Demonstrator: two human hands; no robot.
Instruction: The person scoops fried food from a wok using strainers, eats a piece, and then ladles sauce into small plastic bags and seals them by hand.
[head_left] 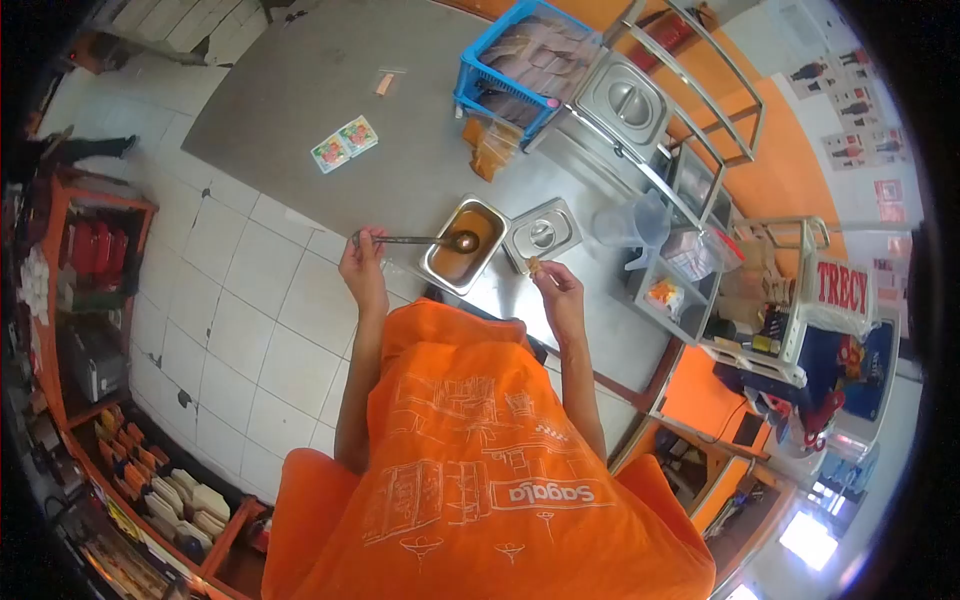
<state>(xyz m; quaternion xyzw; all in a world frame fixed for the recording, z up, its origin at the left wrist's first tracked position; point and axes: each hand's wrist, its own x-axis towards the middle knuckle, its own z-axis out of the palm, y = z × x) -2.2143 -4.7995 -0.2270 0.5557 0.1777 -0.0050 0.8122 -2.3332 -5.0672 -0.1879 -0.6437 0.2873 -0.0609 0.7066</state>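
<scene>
My left hand (364, 262) is closed around the handle end of a metal ladle (412, 240). The ladle's bowl rests in a small steel pan (432, 270) of brownish-orange liquid (456, 265). To the pan's right lies its steel lid (543, 233) with a round recessed handle. Near the lid's lower edge, my right hand (562, 292) pinches a small crumpled brown piece (535, 265) whose kind I cannot make out.
On the steel table (290, 90) are a blue crate (465, 85) of packets, a brown bag (490, 145) and printed sachets (344, 144). A clear plastic jug (640, 220), a lidded steel container (625, 98) and a metal rack (745, 100) stand on the right.
</scene>
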